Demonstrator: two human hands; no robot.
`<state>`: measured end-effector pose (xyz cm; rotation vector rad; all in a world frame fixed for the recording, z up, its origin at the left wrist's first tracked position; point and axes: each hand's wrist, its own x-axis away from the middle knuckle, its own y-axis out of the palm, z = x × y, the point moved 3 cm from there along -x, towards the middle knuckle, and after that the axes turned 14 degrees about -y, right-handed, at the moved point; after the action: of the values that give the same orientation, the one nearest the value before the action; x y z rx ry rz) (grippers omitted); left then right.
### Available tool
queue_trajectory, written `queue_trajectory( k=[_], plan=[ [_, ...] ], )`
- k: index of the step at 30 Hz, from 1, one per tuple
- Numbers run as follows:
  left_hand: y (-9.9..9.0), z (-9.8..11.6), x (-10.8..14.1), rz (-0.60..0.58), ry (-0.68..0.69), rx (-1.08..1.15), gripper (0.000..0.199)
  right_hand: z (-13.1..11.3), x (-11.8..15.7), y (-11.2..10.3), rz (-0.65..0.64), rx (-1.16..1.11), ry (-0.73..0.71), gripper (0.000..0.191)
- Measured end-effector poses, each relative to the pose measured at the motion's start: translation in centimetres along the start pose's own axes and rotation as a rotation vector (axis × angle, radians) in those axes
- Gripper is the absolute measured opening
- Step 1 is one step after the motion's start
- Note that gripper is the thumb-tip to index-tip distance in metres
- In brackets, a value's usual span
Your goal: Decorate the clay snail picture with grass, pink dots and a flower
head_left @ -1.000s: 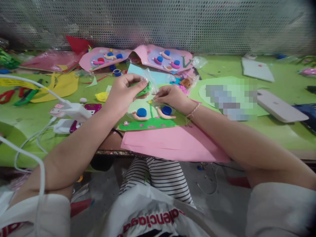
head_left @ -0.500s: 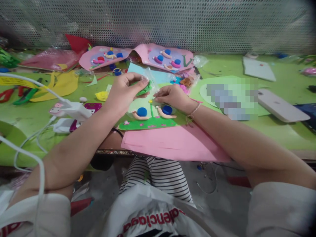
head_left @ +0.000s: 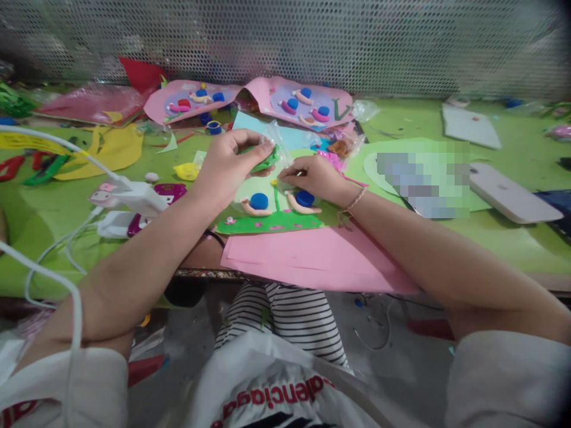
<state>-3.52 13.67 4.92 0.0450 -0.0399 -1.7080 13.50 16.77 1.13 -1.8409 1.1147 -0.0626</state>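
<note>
My left hand (head_left: 238, 163) is closed on a clear plastic bag of green clay (head_left: 267, 158), held above the far part of a craft picture (head_left: 236, 226). The picture has a green clay strip along its near edge and two snails with blue bottle-cap shells (head_left: 259, 201). Between the snails rises a flower with a green clay stem (head_left: 277, 199) and a small yellow top. My right hand (head_left: 314, 178) is pinched just right of the flower's top, its fingertips at the paper. Whatever lies in the pinch is too small to make out.
Pink sheets (head_left: 307, 255) lie at the table's near edge. Behind are pink decorated panels (head_left: 307, 101) before a perforated metal screen (head_left: 285, 41). White chargers with cables (head_left: 138, 199) and green-handled pliers (head_left: 49, 169) sit left; a phone (head_left: 513, 193) lies right.
Both hands stay in nearly the same place over the picture, the left still holding the bag. The whole view has shifted slightly.
</note>
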Motion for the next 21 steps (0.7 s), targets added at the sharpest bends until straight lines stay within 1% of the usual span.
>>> queue_trajectory(
  k=[6,16,21],
  plan=[
    [-0.1,-0.1,-0.1,-0.01,0.025,-0.026,0.008,0.1,0.0,0.2,-0.008,0.014,-0.094,0.016],
    [-0.1,0.0,0.0,-0.03,0.031,-0.01,0.009,0.4,-0.5,0.3,0.05,0.001,-0.049,0.015],
    [0.0,0.0,0.0,-0.033,0.031,-0.026,0.008,0.7,-1.2,0.5,0.055,0.009,-0.153,0.017]
  ],
)
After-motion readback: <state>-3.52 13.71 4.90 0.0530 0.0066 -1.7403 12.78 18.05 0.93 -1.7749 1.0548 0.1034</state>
